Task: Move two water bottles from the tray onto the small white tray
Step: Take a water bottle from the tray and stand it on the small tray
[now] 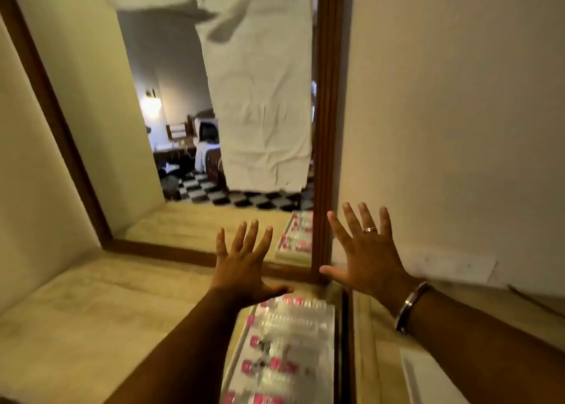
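Both hands, left hand (244, 269) and right hand (367, 260), hover open and empty above the water bottles (284, 342). No bottle is grasped yet; next, grip one and carry it to the small white tray (419, 376).

left hand (244, 269): bare, nothing worn, forearm without sleeve | right hand (371, 263): ring (370, 230) on one finger, metal bracelet (409, 307) at wrist, forearm without sleeve

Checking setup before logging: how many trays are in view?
2. The tray holding bottles lies bottom centre, beside the mirror; the small white tray sits lower right, partly hidden by the right arm. The mirror also reflects the first tray.
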